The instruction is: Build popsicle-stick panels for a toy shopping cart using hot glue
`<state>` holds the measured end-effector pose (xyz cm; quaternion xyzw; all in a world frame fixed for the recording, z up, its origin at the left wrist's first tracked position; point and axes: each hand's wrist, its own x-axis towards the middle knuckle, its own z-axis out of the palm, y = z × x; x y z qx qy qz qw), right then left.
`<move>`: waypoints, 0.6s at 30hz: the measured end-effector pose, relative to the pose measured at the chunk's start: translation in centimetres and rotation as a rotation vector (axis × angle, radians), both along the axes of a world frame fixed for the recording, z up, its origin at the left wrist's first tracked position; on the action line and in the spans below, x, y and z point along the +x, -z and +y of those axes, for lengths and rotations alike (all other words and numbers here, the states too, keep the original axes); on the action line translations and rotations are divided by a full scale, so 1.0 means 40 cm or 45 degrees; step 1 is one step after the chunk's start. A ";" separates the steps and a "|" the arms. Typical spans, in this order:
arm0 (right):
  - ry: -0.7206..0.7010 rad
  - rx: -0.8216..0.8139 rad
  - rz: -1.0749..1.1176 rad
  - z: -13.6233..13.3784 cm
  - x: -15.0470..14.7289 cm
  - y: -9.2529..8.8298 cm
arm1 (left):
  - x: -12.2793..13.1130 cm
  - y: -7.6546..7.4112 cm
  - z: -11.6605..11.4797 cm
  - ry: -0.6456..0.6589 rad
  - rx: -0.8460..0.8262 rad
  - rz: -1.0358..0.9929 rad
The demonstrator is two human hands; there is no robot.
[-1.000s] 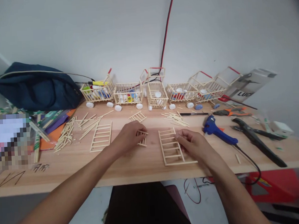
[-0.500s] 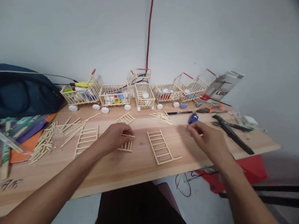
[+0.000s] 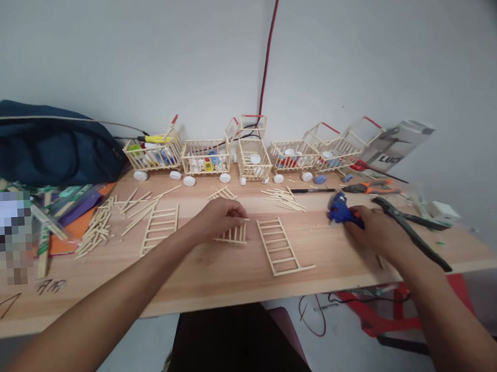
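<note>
My left hand (image 3: 222,216) pinches the upper edge of a small slatted panel of thin wooden sticks (image 3: 236,235), whose lower edge is near the tabletop. My right hand (image 3: 378,232) is closed around the handle of a blue glue gun (image 3: 339,209); its fingers are partly hidden. Between the hands lies a ladder-shaped stick frame (image 3: 278,248), with one stick jutting out at its lower right corner. Another ladder-shaped frame (image 3: 161,230) lies left of my left hand, partly behind the forearm. Just beyond my left hand is a small stick grid (image 3: 221,193).
Several miniature stick shopping carts (image 3: 253,161) stand along the wall. Loose sticks (image 3: 102,221) lie at left by a dark blue bag (image 3: 55,146). Orange-handled pliers (image 3: 371,187), black-handled cutters (image 3: 417,232) and a white box (image 3: 400,147) are at right.
My right hand has moved onto the glue gun and taken its handle. My left hand still holds the slatted panel, now tilted up more. The view has shifted left.
</note>
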<state>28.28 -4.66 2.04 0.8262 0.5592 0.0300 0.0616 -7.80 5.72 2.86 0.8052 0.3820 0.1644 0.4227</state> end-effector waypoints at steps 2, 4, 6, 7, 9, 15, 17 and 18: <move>-0.039 0.033 0.067 0.008 0.007 0.004 | -0.002 0.009 -0.001 -0.021 -0.063 -0.129; -0.040 0.130 0.148 0.006 0.012 0.011 | -0.007 0.012 -0.005 -0.049 -0.127 -0.231; -0.002 0.260 0.217 -0.005 0.009 0.014 | -0.014 0.012 -0.009 -0.068 -0.176 -0.294; 0.024 0.331 0.247 -0.012 0.004 0.012 | -0.017 0.011 -0.011 -0.074 -0.195 -0.314; 0.098 0.494 0.310 -0.026 -0.010 0.002 | -0.022 0.010 -0.014 -0.086 -0.219 -0.343; 0.230 1.045 1.388 -0.029 -0.087 -0.058 | -0.026 0.006 -0.013 -0.099 -0.227 -0.379; 0.169 1.070 1.785 -0.018 -0.122 -0.072 | -0.027 0.003 -0.013 -0.117 -0.250 -0.390; 0.137 1.020 1.896 -0.014 -0.139 -0.075 | -0.028 0.003 -0.014 -0.125 -0.261 -0.400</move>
